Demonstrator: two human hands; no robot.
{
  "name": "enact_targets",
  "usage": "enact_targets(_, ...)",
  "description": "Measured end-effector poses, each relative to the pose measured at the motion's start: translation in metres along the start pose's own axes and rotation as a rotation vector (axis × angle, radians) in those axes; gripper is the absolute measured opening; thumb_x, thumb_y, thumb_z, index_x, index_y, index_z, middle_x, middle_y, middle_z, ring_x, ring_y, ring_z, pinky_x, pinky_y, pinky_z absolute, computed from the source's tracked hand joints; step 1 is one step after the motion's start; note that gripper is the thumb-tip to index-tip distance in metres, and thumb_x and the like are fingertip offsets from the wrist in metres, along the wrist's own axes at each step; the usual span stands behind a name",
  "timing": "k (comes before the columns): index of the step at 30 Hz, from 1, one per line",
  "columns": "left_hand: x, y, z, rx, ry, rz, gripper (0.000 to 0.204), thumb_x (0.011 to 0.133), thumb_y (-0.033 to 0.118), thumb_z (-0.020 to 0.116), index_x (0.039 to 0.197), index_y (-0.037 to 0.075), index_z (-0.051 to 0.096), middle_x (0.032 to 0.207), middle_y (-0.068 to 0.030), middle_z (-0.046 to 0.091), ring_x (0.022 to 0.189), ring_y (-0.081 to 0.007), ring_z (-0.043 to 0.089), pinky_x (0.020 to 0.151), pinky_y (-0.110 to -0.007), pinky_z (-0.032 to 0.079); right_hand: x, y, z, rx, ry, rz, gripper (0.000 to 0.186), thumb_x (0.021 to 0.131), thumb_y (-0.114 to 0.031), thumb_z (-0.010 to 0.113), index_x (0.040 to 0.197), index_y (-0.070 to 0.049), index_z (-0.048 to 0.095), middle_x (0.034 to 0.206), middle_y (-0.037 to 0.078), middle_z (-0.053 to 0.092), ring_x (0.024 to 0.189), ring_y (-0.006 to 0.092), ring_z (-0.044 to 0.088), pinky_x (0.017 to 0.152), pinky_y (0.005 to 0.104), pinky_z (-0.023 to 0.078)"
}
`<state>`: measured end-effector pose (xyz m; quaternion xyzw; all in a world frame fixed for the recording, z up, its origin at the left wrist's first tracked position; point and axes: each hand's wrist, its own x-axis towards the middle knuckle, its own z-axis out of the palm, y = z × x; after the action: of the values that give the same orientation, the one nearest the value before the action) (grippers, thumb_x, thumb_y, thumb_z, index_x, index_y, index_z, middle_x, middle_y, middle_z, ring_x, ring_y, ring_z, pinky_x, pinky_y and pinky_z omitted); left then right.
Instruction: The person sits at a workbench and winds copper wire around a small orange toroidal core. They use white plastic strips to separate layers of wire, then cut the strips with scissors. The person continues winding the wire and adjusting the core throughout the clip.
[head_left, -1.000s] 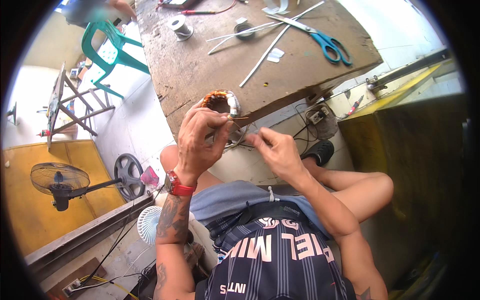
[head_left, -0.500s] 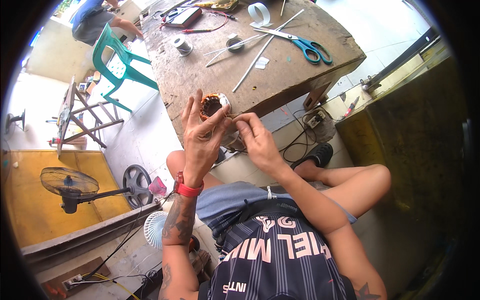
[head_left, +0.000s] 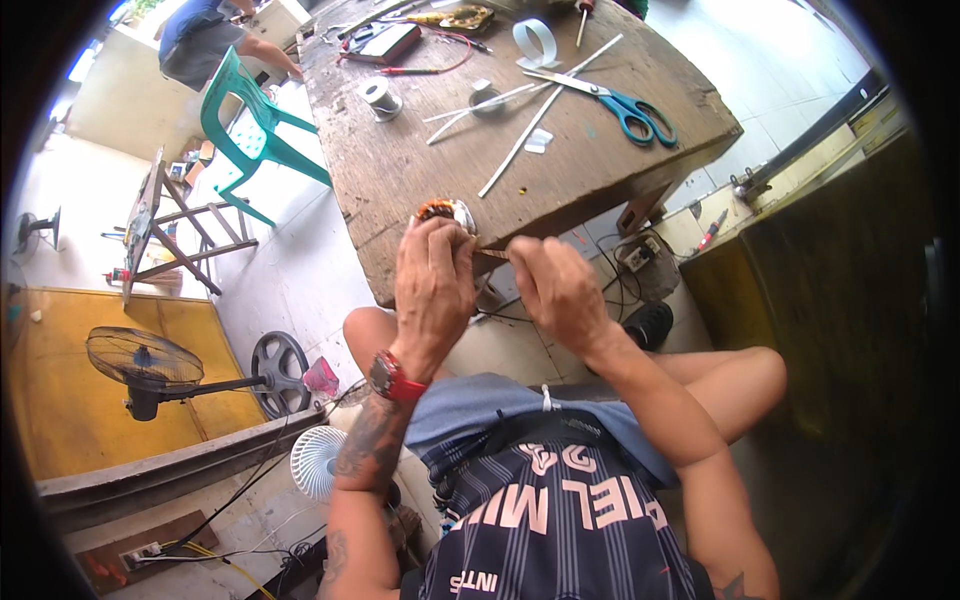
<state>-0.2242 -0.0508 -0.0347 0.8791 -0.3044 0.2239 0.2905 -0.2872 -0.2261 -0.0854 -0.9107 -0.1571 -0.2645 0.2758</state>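
At the near edge of the wooden table, a ring-shaped motor stator (head_left: 437,210) with copper windings and a white side shows above my fingers. My left hand (head_left: 435,285) is closed round its near part, its back toward me, hiding much of the ring. Just to the right, my right hand (head_left: 562,290) is closed, thumb and fingers pinched together. A thin wire or cord (head_left: 494,252) runs from the stator into that pinch; its exact kind is too small to tell.
On the table (head_left: 400,160) lie scissors (head_left: 625,110), a wire spool (head_left: 380,98), white strips (head_left: 520,150), a tape roll (head_left: 535,45), a meter (head_left: 383,42) and a screwdriver (head_left: 583,18). A green chair (head_left: 240,130), a person (head_left: 195,50) and a fan (head_left: 145,365) are at left.
My left hand has gone from spread fingers to closed over the stator. My right hand has drawn away to the right, with the wire stretched between the hands. The view has shifted slightly.
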Motion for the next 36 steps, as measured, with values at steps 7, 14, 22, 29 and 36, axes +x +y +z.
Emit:
enact_targets(7, -0.006, -0.012, 0.004, -0.152, -0.008, -0.029, 0.024, 0.098, 0.002, 0.068, 0.121, 0.006, 0.060, 0.117, -0.0170, 0.065, 0.122, -0.0394, 0.062, 0.120, -0.058, 0.042, -0.024, -0.027, -0.002, 0.020, -0.274, -0.326, 0.017, 0.093, -0.014, 0.062, 0.109, -0.009, 0.064, 0.083, 0.003, 0.059, 0.079, 0.0201, 0.062, 0.073, 0.0349, 0.049)
enact_targets(14, -0.029, -0.022, -0.012, -0.265, -0.016, -0.049, 0.020, 0.088, 0.007, 0.084, 0.098, 0.024, 0.088, 0.166, -0.0142, 0.047, 0.162, -0.0395, 0.028, 0.129, -0.055, 0.030, 0.021, -0.019, -0.007, 0.394, -0.032, 0.179, 0.010, 0.107, -0.009, 0.058, 0.115, -0.003, 0.058, 0.093, 0.018, 0.065, 0.088, 0.0397, 0.064, 0.078, 0.0499, 0.052)
enact_targets(22, -0.019, -0.002, 0.012, -0.378, 0.252, -0.321, 0.020, 0.093, 0.003, 0.078, 0.113, 0.004, 0.081, 0.148, -0.0212, 0.061, 0.140, -0.0390, 0.059, 0.125, -0.053, 0.037, 0.027, -0.013, 0.008, 0.391, -0.091, 0.220, 0.011, 0.107, -0.010, 0.058, 0.115, -0.003, 0.059, 0.095, 0.019, 0.067, 0.093, 0.0415, 0.065, 0.080, 0.0497, 0.053)
enact_targets(29, -0.007, -0.003, 0.027, -0.180, 0.217, -0.159, 0.010, 0.102, 0.006, 0.065, 0.110, 0.001, 0.063, 0.115, -0.0164, 0.069, 0.116, -0.0388, 0.065, 0.122, -0.058, 0.038, 0.000, -0.020, -0.003, -0.003, -0.214, -0.131, 0.015, 0.092, -0.009, 0.065, 0.107, -0.007, 0.063, 0.079, 0.006, 0.057, 0.078, 0.0252, 0.061, 0.071, 0.0389, 0.050)
enact_targets(36, -0.021, -0.023, -0.012, -0.200, 0.027, 0.144, 0.022, 0.096, 0.003, 0.074, 0.104, 0.021, 0.084, 0.152, -0.0191, 0.060, 0.159, -0.0401, 0.033, 0.129, -0.053, 0.030, 0.012, -0.007, -0.015, 0.265, -0.031, -0.020, 0.013, 0.098, -0.006, 0.066, 0.110, -0.005, 0.063, 0.089, 0.013, 0.061, 0.083, 0.0336, 0.063, 0.076, 0.0448, 0.052)
